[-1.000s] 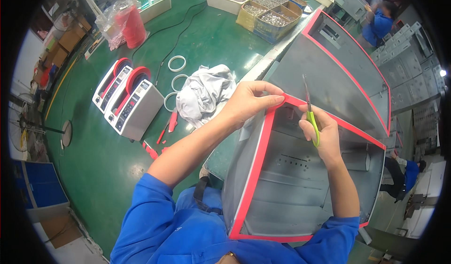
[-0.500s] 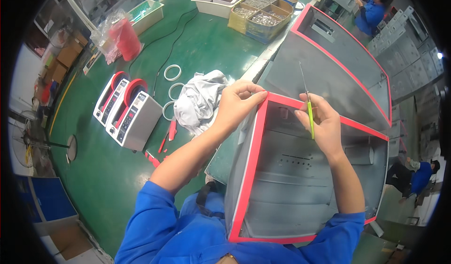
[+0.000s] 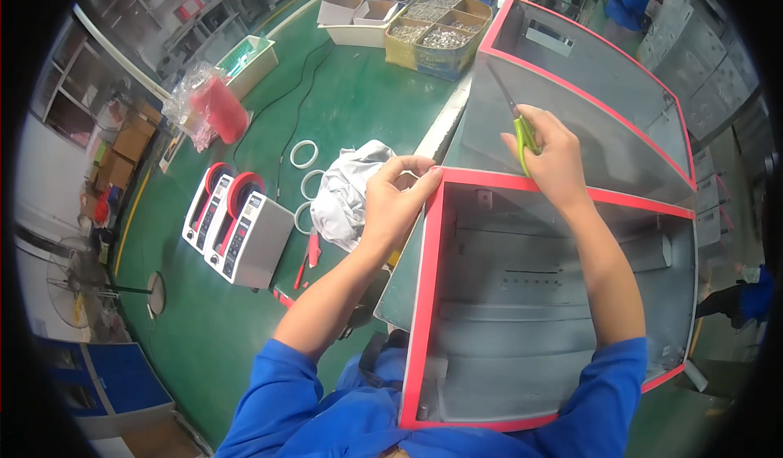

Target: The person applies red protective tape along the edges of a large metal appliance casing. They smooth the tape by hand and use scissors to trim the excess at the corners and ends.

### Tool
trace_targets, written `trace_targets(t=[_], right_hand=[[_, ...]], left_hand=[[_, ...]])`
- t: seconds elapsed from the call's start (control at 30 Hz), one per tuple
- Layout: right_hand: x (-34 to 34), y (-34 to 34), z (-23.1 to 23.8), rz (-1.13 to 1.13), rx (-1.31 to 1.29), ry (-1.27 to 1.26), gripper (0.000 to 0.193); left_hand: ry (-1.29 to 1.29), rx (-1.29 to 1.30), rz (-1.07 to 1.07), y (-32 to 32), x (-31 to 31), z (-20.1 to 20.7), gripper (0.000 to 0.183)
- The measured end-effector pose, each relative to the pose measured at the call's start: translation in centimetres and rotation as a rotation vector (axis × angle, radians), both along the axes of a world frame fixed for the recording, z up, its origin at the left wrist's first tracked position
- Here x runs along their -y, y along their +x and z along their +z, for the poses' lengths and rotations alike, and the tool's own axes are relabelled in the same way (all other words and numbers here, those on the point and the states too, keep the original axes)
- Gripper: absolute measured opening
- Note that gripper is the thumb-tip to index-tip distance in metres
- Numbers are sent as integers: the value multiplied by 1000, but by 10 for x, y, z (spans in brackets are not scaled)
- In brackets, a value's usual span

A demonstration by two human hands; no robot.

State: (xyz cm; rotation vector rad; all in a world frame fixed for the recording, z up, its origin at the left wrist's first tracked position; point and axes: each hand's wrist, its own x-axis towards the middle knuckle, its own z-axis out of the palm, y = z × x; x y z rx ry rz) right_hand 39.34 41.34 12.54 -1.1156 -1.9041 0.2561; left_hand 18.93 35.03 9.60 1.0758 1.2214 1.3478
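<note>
Grey metal cabinet (image 3: 571, 311), red-taped rim, on green table (image 3: 342, 107). Left hand (image 3: 397, 201): fingers pinched on red tape (image 3: 430, 238) at near corner. Right hand (image 3: 550, 156): fingers closed around green-handled scissors (image 3: 522, 128), just beyond. Risk: blade slipping, nicking tape or left fingers.

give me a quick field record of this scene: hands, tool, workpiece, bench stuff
left hand: pinching the red-taped corner of the grey metal cabinet
right hand: on the cabinet's top edge, gripping green-handled scissors
workpiece: open cabinet, red tape along its rims
bench: green; two tape dispensers, white tape rings, crumpled grey cloth, parts boxes
</note>
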Motion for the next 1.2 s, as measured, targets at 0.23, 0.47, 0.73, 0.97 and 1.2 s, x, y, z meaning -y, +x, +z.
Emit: trace_targets(t=[0.23,0.47,0.73,0.97,1.2], right_hand=[[0,2,-9,51,-34,-77,31],[1,4,-6,32,10,-141,30],[-1,3,-7,36,-26,-208,31],[-1,0,-15,36,-98,-245,33],[-1,2,-8,-7,-385,-283,36]], left_hand=[[-62,143,-79,-3,0,2,19],[-85,313,-79,0,-8,0,15],[-178,291,-109,1,-26,-1,20],[162,-135,-91,2,-20,-23,22],[69,-8,20,-7,-24,-14,29]])
